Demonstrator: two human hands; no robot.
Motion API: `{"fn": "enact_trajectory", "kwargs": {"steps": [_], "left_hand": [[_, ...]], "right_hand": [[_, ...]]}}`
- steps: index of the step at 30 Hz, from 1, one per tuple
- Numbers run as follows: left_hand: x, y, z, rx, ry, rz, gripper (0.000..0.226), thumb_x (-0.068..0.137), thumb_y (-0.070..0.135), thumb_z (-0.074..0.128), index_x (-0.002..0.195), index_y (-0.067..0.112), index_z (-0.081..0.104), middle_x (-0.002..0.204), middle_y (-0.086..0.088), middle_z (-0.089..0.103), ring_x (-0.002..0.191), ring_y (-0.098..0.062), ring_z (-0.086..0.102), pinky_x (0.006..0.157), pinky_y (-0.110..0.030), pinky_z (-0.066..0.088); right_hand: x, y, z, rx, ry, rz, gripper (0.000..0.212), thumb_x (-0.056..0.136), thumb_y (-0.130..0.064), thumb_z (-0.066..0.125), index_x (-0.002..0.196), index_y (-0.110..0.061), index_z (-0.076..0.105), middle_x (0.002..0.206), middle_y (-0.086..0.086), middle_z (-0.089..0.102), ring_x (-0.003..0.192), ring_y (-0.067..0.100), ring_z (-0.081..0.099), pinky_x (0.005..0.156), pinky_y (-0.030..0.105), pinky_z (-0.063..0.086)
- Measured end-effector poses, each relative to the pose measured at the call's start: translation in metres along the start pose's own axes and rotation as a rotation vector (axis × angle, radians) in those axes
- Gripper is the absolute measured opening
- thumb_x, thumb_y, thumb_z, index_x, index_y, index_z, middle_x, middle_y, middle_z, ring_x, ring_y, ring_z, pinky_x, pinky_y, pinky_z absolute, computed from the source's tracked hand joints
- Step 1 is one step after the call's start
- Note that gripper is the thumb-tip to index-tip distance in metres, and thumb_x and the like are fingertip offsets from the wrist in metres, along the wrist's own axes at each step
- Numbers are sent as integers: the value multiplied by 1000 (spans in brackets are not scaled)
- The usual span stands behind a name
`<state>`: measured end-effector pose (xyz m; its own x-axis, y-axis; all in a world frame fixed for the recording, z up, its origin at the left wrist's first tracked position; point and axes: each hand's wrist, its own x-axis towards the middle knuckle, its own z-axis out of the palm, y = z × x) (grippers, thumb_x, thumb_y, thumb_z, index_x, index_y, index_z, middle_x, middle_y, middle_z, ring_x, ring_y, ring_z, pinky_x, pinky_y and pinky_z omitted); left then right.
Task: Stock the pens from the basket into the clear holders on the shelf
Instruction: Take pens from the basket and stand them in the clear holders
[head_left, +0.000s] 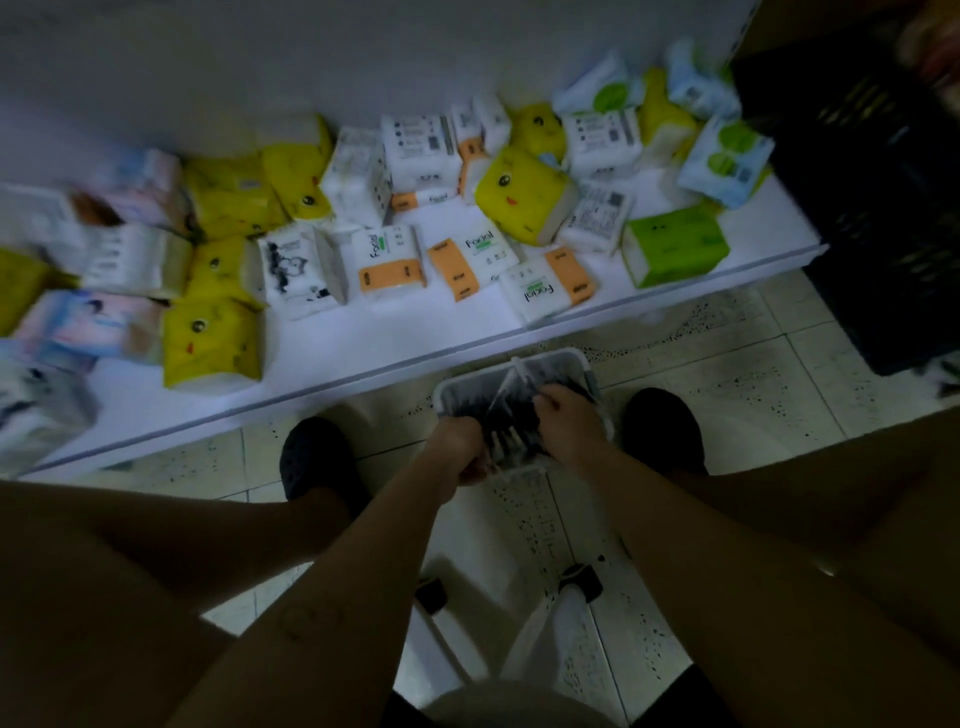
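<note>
- Bare forearms (395, 545) reach down from nearest me to the basket (571, 356), which sits on the tiled floor between two dark shoes (317, 457).
- At the basket's near rim the left hand (457, 447) is curled into a fist round what look like the ends of a few pens (511, 436).
- Over the basket's middle the right hand (569, 423) has its fingers bent down into the heap, pinching among the pens. Blur hides how many it holds.
- The remaining pens lie loose inside the basket, mostly lengthwise.
- I'd say this is the gathering step. It would go better if the pens were squared into one bundle, tips all the same way, and gripped mid-length so none slide out on the lift.
- Just beyond the basket runs a low white shelf (415, 332) strewn with tissue packs (524, 200).
- To the basket's far right stands a black crate (872, 208).
- No clear holders are in sight, so they will need finding before the load is carried.
</note>
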<state>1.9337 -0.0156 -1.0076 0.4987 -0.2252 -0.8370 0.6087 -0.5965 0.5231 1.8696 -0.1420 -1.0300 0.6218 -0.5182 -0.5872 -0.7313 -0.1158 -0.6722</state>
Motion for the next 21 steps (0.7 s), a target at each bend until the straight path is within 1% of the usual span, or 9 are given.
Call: {"fn": "enact_trajectory", "kwargs": {"steps": [2,5,7,9,11,13,15,18,21], "left_hand": [[-13,10,-6,-34,3,63,29,100,11,31,75,12,46,59,-3,43,49,-15,38,53,-27,38],[-36,29,-16,3,-5,235,32,102,14,31,77,15,51,54,-3,44,45,-14,38,48,-24,32],[-56,45,-22,-4,-27,359,29,105,20,31,90,19,56,56,-4,54,48,-15,50,49,-23,40],[-77,61,-28,-51,-57,445,25,106,19,32,102,18,57,64,-6,61,53,-14,60,50,-21,47],[-96,78,-34,-112,-79,499,22,103,5,32,103,8,54,77,-11,63,53,-15,60,48,-21,46],[-114,96,-41,-106,-68,575,21,100,-1,31,104,2,51,87,-14,59,56,-18,57,52,-25,43],[-136,116,-49,-96,-9,661,19,98,-2,32,97,4,50,83,-11,55,56,-18,49,53,-27,37],[-175,147,-65,-149,106,795,21,94,0,36,86,12,52,72,-4,50,50,-14,39,49,-26,28],[-211,171,-82,-149,214,960,22,102,20,40,92,12,58,67,1,50,51,-11,40,49,-25,31]], "right_hand": [[-11,-19,-8,36,-28,-52,29,102,-17,39,116,-3,59,102,20,64,90,32,62,82,38,53],[-29,-50,-21,132,-98,-83,18,100,-10,41,100,-16,58,83,7,62,70,18,61,58,23,51],[-39,-71,-31,231,-101,-102,13,96,-9,48,91,-17,58,84,7,63,72,24,62,60,30,49],[-53,-95,-43,313,-88,-157,14,95,-4,49,103,-12,58,89,10,66,71,27,66,60,34,53],[-67,-122,-56,353,-95,-268,21,95,1,48,113,-8,56,89,14,66,67,28,65,64,38,52],[-80,-152,-67,349,-91,-390,21,94,4,47,109,-8,56,86,15,66,63,25,65,62,33,49],[-95,-181,-77,367,-68,-489,21,92,6,45,102,-9,56,82,13,66,56,18,65,57,27,47],[-121,-223,-91,430,-19,-650,15,95,-2,47,94,-13,57,86,14,69,61,19,69,61,30,50],[-151,-263,-103,460,32,-793,15,99,-13,51,87,-10,59,88,13,71,71,22,70,66,34,54]]}}
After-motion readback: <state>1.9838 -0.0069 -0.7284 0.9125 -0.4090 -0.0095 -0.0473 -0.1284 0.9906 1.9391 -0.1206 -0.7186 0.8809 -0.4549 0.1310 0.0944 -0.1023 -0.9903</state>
